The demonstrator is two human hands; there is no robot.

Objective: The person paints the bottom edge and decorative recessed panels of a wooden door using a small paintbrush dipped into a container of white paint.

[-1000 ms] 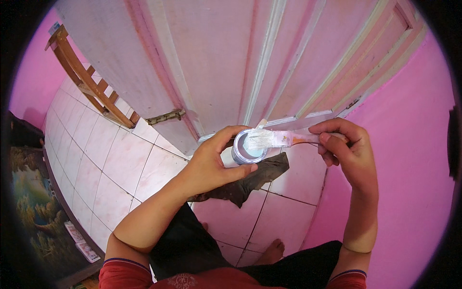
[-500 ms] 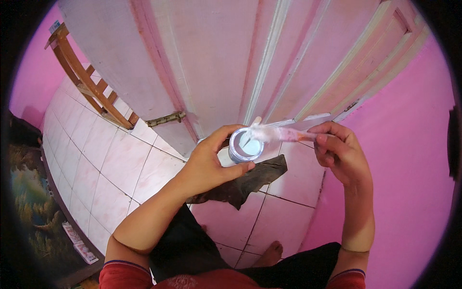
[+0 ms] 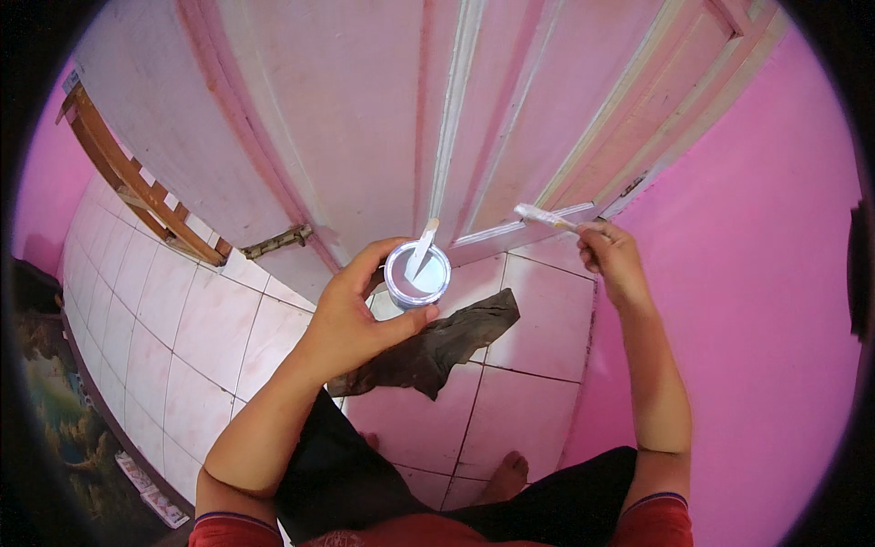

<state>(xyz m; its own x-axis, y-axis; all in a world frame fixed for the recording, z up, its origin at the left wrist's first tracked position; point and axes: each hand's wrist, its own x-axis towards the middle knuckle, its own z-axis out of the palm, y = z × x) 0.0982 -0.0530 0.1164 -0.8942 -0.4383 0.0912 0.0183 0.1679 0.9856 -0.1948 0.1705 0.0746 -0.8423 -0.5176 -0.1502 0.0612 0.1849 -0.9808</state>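
Observation:
My left hand [image 3: 360,305] is closed round a small round paint can [image 3: 417,296] with pale paint inside. A flat stirring stick [image 3: 423,244], smeared white, leans in the can with its tip above the rim. Out to the right, my right hand [image 3: 611,258] pinches the thin handle of a paintbrush [image 3: 543,216]. The brush's white-coated head points left, close in front of the lower part of a pinkish panelled door [image 3: 365,137]. From here I cannot tell whether the bristles touch it.
A dark crumpled cloth [image 3: 428,351] lies on the tiled floor [image 3: 210,328] below the can. A metal bolt [image 3: 276,242] sits on the door. To the left are a wooden chair-like frame [image 3: 128,182] and a framed picture [image 3: 64,419]. A pink wall [image 3: 729,319] rises at the right.
The brush has moved away from above the can, out to the right and toward the door. The stick stays in the can. The whole view has shifted slightly.

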